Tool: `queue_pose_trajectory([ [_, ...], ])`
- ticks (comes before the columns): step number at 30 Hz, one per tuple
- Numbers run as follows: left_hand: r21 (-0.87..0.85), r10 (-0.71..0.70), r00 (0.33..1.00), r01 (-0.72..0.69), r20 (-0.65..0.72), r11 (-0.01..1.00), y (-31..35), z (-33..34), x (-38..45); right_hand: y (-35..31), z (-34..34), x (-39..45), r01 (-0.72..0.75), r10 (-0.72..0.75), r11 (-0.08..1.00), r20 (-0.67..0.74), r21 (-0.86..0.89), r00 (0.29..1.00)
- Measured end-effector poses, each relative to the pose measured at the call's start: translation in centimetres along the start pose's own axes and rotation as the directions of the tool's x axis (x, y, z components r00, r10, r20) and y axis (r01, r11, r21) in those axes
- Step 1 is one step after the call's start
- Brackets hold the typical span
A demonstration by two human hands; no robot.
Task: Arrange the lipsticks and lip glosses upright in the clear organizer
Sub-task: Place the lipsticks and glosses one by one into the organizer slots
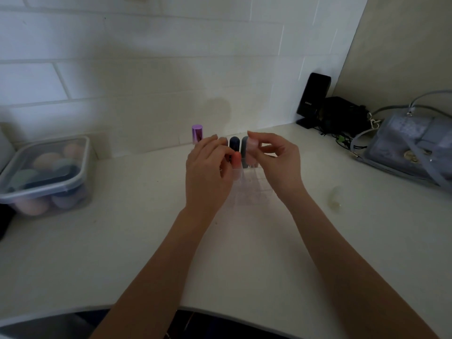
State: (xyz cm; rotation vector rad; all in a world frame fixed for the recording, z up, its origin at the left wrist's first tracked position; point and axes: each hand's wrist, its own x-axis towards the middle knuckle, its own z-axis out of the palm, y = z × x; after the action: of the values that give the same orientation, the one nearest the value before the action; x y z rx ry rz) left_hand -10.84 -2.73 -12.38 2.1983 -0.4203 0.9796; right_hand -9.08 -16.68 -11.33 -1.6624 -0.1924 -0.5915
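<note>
A clear gridded organizer [254,189] sits on the white counter between my wrists. Several tubes stand upright in its far rows: a dark navy one [234,144], a grey one [244,145], a coral one [236,165]. My right hand [276,160] pinches the top of a pale pink tube [252,152] over the far right cells. My left hand [208,167] has its fingertips on the coral tube. A shiny purple lipstick [197,133] stands just behind my left hand; whether it is in the organizer is hidden.
A lidded plastic box [46,174] of makeup sponges stands at the left. A black speaker [311,99] and cables sit in the back right corner, with a grey handbag [411,148] beside them. A small clear cap-like object [336,196] lies on the counter at right.
</note>
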Motion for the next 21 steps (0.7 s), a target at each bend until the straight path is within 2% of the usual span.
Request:
queue_pose_trajectory([
  [7,-0.004,0.062,0.998,-0.062,0.002,0.998,0.1,0.3,-0.1,1.2,0.2,0.0,0.075,-0.065,0.974,0.055,-0.211,0.996],
  [10,0.01,0.092,0.996,-0.092,-0.004,0.996,-0.4,0.7,-0.1,1.7,-0.2,0.1,0.208,-0.181,0.898,0.105,-0.388,0.978],
  [12,0.037,0.13,0.991,-0.13,-0.009,0.991,-0.7,1.1,-0.3,2.0,-0.4,0.2,0.238,-0.178,0.856,0.17,-0.459,0.969],
  [15,0.106,0.184,0.983,-0.183,-0.003,0.977,-0.8,1.5,-0.5,1.8,-0.6,0.4,0.205,-0.127,0.853,0.189,-0.48,0.974],
  [19,0.18,0.292,0.956,-0.282,-0.03,0.942,-0.6,1.7,-0.8,0.9,-1.9,0.0,0.111,-0.075,0.852,0.089,-0.512,0.993],
  [20,0.181,0.316,0.949,-0.308,-0.013,0.934,-0.6,1.7,-0.7,0.9,-2.5,-0.3,0.08,-0.071,0.799,0.038,-0.597,0.997],
  [21,0.173,0.331,0.943,-0.33,0.019,0.928,-0.6,1.6,-0.8,0.9,-3.2,-0.9,0.025,-0.059,0.698,-0.022,-0.716,0.998],
])
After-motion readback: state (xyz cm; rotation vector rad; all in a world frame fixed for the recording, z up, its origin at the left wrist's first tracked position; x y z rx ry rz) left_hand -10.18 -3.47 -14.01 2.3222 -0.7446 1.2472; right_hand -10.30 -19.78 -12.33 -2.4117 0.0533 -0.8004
